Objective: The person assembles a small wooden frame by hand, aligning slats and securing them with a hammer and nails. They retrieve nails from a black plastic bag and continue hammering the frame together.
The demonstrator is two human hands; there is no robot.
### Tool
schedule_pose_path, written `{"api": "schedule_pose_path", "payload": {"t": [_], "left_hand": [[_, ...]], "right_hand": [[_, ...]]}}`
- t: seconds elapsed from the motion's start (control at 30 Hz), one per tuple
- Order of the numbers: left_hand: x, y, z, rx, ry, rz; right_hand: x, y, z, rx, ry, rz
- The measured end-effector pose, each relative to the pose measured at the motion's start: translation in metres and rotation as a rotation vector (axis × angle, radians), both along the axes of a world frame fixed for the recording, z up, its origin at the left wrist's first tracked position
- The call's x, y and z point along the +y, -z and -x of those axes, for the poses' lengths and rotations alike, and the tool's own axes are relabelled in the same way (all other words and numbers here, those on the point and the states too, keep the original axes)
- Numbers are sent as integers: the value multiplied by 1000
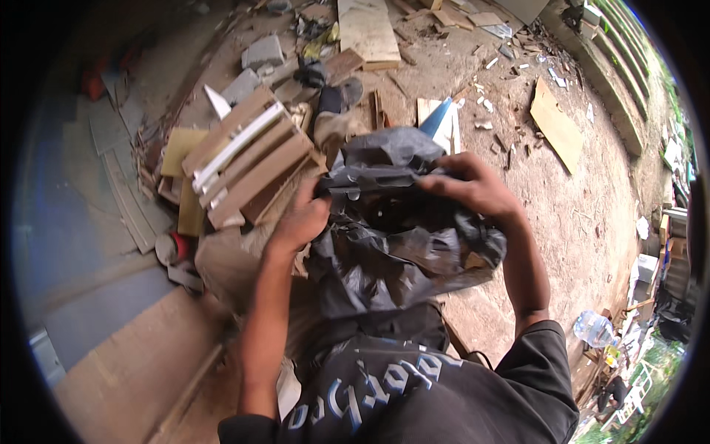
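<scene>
Over my lap, a crumpled black plastic bag is stretched between my two hands. My left hand is closed on the bag's rim at the left. Farther right, my right hand pinches the rim from the other side, thumb pointing inward. The bag's mouth gapes between them, and its dark inside shows in part; what lies in it, if anything, I cannot make out. Just left of my left hand lies a stack of wooden strips, brown with one white piece.
Beyond the bag are a pale board, grey blocks and a blue pointed piece. A flat tan panel lies on the dirt floor to the right. Near the right rim sits a clear plastic bottle among litter.
</scene>
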State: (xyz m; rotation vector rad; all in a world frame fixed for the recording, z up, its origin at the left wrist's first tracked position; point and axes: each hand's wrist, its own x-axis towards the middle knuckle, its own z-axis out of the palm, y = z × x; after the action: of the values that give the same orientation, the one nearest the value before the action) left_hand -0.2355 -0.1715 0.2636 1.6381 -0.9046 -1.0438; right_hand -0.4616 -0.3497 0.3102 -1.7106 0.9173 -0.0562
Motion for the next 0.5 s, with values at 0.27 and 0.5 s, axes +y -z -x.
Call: {"api": "schedule_pose_path", "payload": {"t": [0.27,0.5], "left_hand": [[61,101,38,159,-203,67],[50,139,47,465,-295,72]], "right_hand": [[87,40,-2,-550,-196,723],[81,75,-29,-260,-614,490]]}}
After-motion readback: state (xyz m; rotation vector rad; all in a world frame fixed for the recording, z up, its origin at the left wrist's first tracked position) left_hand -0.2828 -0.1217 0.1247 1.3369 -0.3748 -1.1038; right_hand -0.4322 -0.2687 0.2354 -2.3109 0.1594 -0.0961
